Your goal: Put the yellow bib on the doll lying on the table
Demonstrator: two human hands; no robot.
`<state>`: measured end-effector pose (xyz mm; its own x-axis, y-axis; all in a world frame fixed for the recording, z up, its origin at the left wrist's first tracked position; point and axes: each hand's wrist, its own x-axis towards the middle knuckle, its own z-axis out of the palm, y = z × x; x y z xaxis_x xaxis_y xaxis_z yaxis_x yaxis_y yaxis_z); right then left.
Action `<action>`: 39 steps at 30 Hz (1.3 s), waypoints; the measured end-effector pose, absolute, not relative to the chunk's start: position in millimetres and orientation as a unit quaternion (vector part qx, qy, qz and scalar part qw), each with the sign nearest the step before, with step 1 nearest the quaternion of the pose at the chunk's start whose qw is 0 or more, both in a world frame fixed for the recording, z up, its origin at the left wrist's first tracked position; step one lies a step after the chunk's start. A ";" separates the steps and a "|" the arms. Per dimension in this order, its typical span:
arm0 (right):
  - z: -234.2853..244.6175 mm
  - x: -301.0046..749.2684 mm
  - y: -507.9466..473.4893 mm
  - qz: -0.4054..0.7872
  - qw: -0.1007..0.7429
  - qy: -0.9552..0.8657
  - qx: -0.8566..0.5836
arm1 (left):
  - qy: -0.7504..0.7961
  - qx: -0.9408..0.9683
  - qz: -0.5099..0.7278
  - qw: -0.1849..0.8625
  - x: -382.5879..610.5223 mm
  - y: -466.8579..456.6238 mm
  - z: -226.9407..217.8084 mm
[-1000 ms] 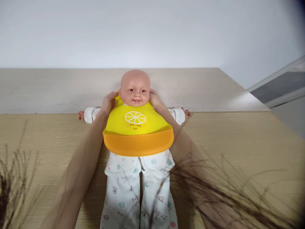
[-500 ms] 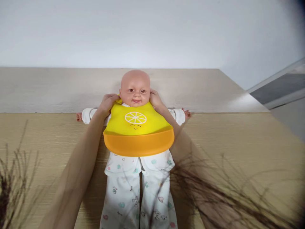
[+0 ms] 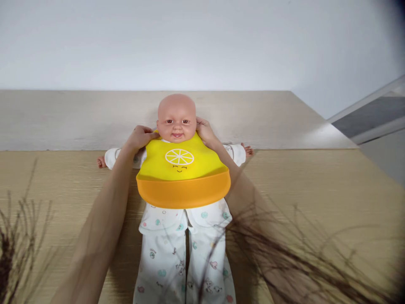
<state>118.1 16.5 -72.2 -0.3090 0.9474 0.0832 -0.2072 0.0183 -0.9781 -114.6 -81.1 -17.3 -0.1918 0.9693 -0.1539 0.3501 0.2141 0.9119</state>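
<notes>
Yellow, with an orange pocket [image 3: 183, 192] along its lower edge, the bib [image 3: 180, 166] lies over the chest of a doll [image 3: 176, 110], just under its chin. A white lemon slice [image 3: 179, 156] is printed in the middle, with a small smiling face in thin dark lines beneath it. The left hand [image 3: 141, 137] is clamped by its fingertips on the bib's upper edge, close beside the doll's neck. The right hand [image 3: 206, 131] is on the opposite side of the neck, its fingertips hidden behind the doll's head, so I cannot tell whether they are apart or pinched on anything. Both forearms run up past the sides of the bib. The doll is on its back, arms spread out sideways in white sleeves, wearing a white printed shirt [image 3: 161, 221] and matching trousers [image 3: 161, 261] that run out of view at the bottom. Under it is a wooden table [image 3: 316, 190], with a paler strip at the far side, where the head rests. Beyond stands a pale wall [image 3: 190, 42]. Blurred dark strands [image 3: 294, 257] cross the lower right, over the forearm.
</notes>
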 end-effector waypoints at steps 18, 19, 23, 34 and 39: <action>-71.6 118.1 16.3 0.579 0.484 -0.552 -0.355 | 0.503 0.444 0.555 0.493 -120.1 -80.1 -26.9; -72.7 117.6 16.8 0.575 0.489 -0.552 -0.353 | 0.490 0.436 0.567 0.499 -119.9 -79.6 -27.9; -74.5 116.4 17.4 0.563 0.501 -0.554 -0.353 | 0.462 0.421 0.590 0.510 -118.8 -75.8 -31.8; -64.3 114.4 10.2 0.586 0.483 -0.536 -0.369 | 0.462 0.417 0.586 0.518 -112.4 -79.0 -26.3; -64.8 115.8 11.4 0.578 0.482 -0.536 -0.383 | 0.460 0.398 0.584 0.538 -108.6 -75.7 -25.3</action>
<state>115.8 11.4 -64.8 -0.2422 0.9675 0.0728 -0.1467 0.0377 -0.9885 -108.6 -75.7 -25.3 -0.1045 0.9941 -0.0306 -0.2616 0.0022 0.9652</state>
